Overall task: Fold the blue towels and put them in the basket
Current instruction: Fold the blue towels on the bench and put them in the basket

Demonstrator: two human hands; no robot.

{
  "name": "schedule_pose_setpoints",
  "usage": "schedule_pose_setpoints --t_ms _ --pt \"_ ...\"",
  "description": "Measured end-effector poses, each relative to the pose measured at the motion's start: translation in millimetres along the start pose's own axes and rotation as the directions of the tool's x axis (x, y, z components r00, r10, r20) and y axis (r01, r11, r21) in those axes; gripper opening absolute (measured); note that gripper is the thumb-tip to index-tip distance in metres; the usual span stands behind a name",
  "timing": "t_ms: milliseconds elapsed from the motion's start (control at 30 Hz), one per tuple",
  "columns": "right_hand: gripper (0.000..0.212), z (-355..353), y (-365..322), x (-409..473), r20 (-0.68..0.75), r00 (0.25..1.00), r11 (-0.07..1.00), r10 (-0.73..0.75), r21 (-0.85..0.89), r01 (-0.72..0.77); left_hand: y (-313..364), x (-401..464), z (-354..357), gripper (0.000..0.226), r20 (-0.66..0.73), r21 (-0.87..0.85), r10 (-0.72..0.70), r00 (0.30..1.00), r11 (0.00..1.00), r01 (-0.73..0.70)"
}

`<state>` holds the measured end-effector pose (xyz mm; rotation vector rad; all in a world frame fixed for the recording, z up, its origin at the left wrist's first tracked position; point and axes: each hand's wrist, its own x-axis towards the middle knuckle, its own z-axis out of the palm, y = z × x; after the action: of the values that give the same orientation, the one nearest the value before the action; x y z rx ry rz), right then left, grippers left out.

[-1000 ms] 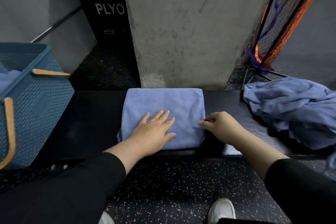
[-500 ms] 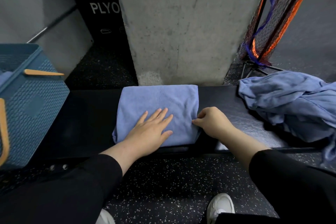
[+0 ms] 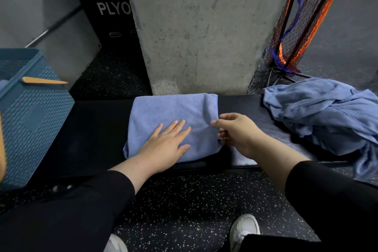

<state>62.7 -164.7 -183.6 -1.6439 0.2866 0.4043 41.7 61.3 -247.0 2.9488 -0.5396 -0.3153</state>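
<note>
Head view. A partly folded blue towel lies flat on the black bench, directly in front of the concrete pillar. The left hand rests palm down on the towel's near half, fingers spread and extended, pinning the cloth and gripping nothing. The right hand sits at the towel's right edge, thumb above and fingers curled below; it appears to pinch that edge, though the contact itself is partly hidden by the hand, so the hold cannot be confirmed.

Compared with the views a second and half a second earlier, the right hand has changed from a low, closed fist pressed at the edge to a raised, more open pinch, and the right edge now shows a slight lifted crease; the left hand has kept its place. This suggests the next fold, right side carried over toward the left, is being started.

The basket, blue with a wooden handle, stands at the left end of the bench, well apart from the towel. A heap of unfolded blue towels lies at the right end. Judged from this, most of the task remains.
</note>
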Motion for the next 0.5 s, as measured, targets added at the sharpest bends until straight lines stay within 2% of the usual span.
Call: schedule_pose_setpoints --t_ms 67,200,267,400,467,500 --pt "0.017 -7 0 -3 0.087 0.993 0.988 0.077 -0.137 -0.064 0 0 0 0.062 0.006 -0.001 0.001 1.000 1.000 -0.001" --pt "0.028 -19 2 -8 0.196 0.979 0.939 0.062 -0.344 0.010 0 0 -2 0.062 0.016 -0.002 0.003 1.000 1.000 -0.003" --pt "0.029 -24 2 -10 0.194 0.980 0.892 0.033 -0.448 0.059 0 0 -3 0.063 0.020 -0.004 0.004 1.000 1.000 -0.004" --pt "0.028 -37 0 -16 0.200 0.980 0.729 0.023 -0.674 0.120 1 0 -3 0.063 0.012 -0.007 0.009 1.000 1.000 -0.009" --pt "0.024 -40 2 -16 0.142 0.990 0.686 -0.014 -0.719 0.113 1 -2 -5 0.063 0.015 -0.012 0.012 1.000 1.000 -0.012" --pt "0.023 -40 2 -14 0.077 0.994 0.632 -0.081 -0.767 0.111 2 -3 -6 0.062 0.013 -0.019 0.021 1.000 1.000 -0.020"
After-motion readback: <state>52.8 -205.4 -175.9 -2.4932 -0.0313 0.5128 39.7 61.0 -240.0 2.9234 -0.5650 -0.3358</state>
